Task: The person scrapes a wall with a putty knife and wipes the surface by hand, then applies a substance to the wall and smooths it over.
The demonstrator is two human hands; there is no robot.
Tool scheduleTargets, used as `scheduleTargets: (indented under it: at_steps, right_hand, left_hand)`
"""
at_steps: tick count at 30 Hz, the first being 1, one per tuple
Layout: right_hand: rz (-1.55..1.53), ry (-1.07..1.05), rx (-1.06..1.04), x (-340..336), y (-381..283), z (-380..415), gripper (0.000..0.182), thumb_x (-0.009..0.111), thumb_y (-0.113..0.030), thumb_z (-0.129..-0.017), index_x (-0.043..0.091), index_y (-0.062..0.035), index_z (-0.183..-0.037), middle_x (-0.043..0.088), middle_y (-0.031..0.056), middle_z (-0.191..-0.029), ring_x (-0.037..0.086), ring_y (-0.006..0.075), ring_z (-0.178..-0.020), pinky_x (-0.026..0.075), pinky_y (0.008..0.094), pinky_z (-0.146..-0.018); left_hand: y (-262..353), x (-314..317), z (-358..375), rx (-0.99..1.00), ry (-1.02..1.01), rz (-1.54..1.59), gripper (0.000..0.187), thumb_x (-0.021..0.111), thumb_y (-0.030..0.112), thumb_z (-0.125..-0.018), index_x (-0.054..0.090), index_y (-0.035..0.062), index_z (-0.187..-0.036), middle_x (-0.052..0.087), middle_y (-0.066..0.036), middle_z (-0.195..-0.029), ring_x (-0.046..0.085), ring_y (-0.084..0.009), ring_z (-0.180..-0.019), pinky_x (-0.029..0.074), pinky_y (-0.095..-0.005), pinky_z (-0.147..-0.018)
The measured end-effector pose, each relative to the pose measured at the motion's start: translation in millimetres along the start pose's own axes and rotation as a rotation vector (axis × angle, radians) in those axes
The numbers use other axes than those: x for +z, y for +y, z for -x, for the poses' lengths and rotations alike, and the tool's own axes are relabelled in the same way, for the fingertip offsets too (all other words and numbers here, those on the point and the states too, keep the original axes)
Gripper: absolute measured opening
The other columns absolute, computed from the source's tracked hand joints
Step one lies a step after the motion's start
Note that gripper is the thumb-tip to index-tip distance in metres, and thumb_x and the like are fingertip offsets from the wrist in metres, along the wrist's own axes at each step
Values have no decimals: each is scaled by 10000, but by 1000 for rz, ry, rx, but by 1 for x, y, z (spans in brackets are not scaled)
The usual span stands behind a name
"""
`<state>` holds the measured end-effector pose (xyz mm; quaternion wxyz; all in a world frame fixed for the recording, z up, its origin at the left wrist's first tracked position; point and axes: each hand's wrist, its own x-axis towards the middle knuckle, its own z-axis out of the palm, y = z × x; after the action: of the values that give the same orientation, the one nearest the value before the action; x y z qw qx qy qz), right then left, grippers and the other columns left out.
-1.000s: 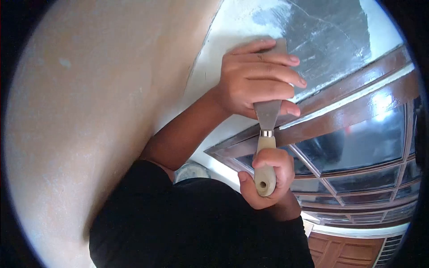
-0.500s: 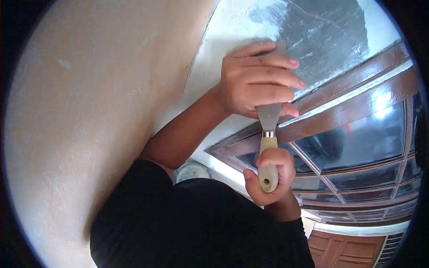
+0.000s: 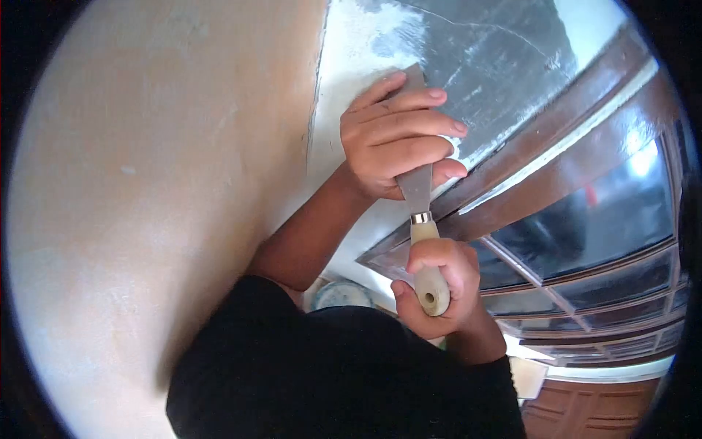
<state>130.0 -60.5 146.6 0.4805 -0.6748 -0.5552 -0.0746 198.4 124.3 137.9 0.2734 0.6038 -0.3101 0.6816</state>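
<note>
Below the left hand (image 3: 395,139) in the head view, the right hand (image 3: 462,284) wraps round the handle (image 3: 430,279) of the scraper (image 3: 423,233); the left pinches its blade (image 3: 417,189) between thumb and fingers. Just beyond those fingertips spreads a grey patch (image 3: 497,62). Uneven pressure could gouge it; slipping might cut fingers.

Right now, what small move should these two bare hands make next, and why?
Probably slide the cream-handled flat metal scraper slightly across the dark grey patch: the right hand grips the handle, the left hand spreads over the blade, beside that patch.
</note>
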Motion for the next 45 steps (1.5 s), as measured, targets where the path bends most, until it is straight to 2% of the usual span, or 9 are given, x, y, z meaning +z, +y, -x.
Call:
scheduleTargets:
  at_steps: [3, 6, 9, 14, 17, 21, 24, 37, 45]
  right_hand:
    - [-34, 6, -8, -4, -7, 4, 303, 713, -2, -663, 548, -78, -905, 557, 62, -711, 527, 210, -522, 401, 288, -517]
    - [-70, -38, -11, -15, -5, 2, 296, 712, 0, -666, 549, -76, -901, 563, 66, -709, 537, 214, -512, 403, 302, -499]
    - [-66, -54, 31, -12, 4, -4, 290, 721, -45, -710, 572, -115, -948, 599, 99, -669, 635, 301, -550, 488, 380, -501]
    - [52, -30, -68, -7, 3, -3, 295, 716, -95, -728, 568, -128, -981, 616, 82, -633, 653, 299, -548, 516, 406, -503]
    - [57, -100, -55, -14, 2, -6, 300, 712, -89, -720, 556, -139, -972, 609, 74, -611, 655, 283, -542, 511, 398, -490]
    - [36, -140, -9, -16, 6, -6, 289, 704, -97, -728, 554, -144, -970, 614, 66, -608, 661, 268, -539, 512, 392, -480]
    - [40, -120, -61, -15, 6, -4, 277, 696, -106, -738, 554, -143, -973, 618, 54, -607, 661, 248, -531, 511, 385, -461]
    - [36, -169, -7, -12, 2, -2, 268, 698, -134, -734, 538, -132, -948, 612, 40, -610, 643, 235, -506, 496, 380, -441]
    - [103, -133, 2, -10, -1, 6, 267, 701, -154, -724, 522, -135, -921, 611, 47, -607, 640, 253, -508, 492, 391, -446]
  left_hand:
    - [3, 1, -3, 7, -6, -13, 237, 779, 331, -823, 670, 135, -745, 751, -28, -876, 704, -280, -1003, 423, -468, -1026]
    - [8, 10, -5, 23, 33, -52, 227, 794, 300, -742, 632, 155, -679, 734, 19, -849, 699, -241, -950, 442, -439, -951]
    - [4, 11, 0, -38, 127, -144, 220, 745, 274, -803, 610, 150, -681, 735, 9, -850, 694, -259, -978, 431, -461, -984]
    - [2, 6, 12, -8, 20, -44, 297, 691, 313, -881, 569, 141, -672, 739, 5, -874, 684, -284, -1034, 405, -480, -1036]
    - [1, 8, 14, -27, 66, -65, 303, 662, 326, -913, 577, 145, -685, 738, -7, -931, 661, -303, -1098, 382, -511, -1066]
    - [-1, 6, 16, -58, 72, -108, 277, 661, 346, -920, 611, 136, -747, 735, -34, -936, 644, -317, -1129, 374, -518, -1074]
    - [-3, 10, 20, 12, 77, -11, 297, 667, 338, -911, 617, 126, -709, 735, -40, -935, 640, -329, -1132, 365, -520, -1078]
    - [-5, 15, 25, -24, 132, 13, 407, 632, 437, -941, 612, 108, -701, 720, -73, -930, 617, -341, -1175, 357, -548, -1068]
    - [-12, 21, 29, 110, 163, 98, 340, 612, 434, -954, 640, 114, -843, 718, -82, -955, 615, -347, -1172, 367, -558, -1067]
